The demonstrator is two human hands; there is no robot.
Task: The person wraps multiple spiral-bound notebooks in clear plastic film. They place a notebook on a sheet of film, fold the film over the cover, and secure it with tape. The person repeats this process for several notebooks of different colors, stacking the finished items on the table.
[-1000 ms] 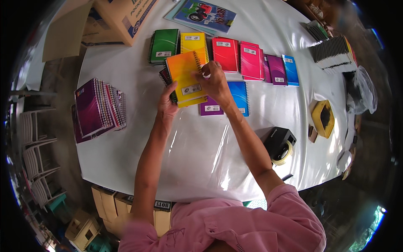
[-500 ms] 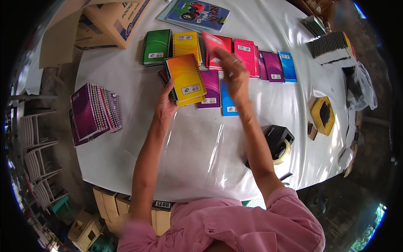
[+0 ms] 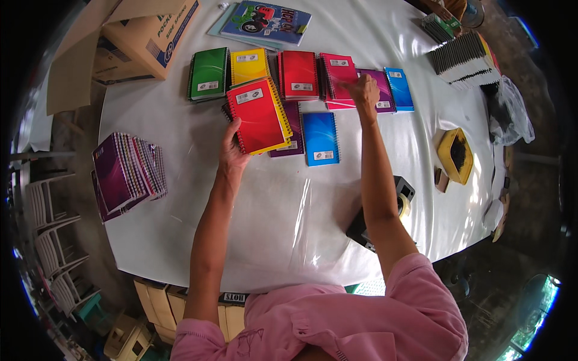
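Note:
My left hand (image 3: 232,147) grips a small stack of spiral notebooks, with a red notebook (image 3: 256,117) on top and yellow edges showing beneath. Farther right, my right hand (image 3: 366,95) has its fingers curled at the right edge of a pink notebook (image 3: 338,71), pinching it; the fingertips are slightly blurred. A purple notebook (image 3: 384,103) lies partly under that hand. Along the same row are green (image 3: 209,73), yellow (image 3: 248,67), red (image 3: 298,75) and blue (image 3: 398,90) notebooks. Nearer me lie another blue notebook (image 3: 321,138) and a purple one (image 3: 294,127), partly hidden by the held stack.
A pile of purple spiral notebooks (image 3: 114,171) sits at the left, below a cardboard box (image 3: 135,48). Illustrated books (image 3: 265,24) lie at the back. Rightward are a black tape dispenser (image 3: 358,231), a yellow container (image 3: 454,156), stacked notebooks (image 3: 460,60) and a plastic bag (image 3: 512,114).
The red notebook my right hand was carrying now lies on top of the stack in my left hand, over the yellow one. My right hand has moved right to the pink notebooks.

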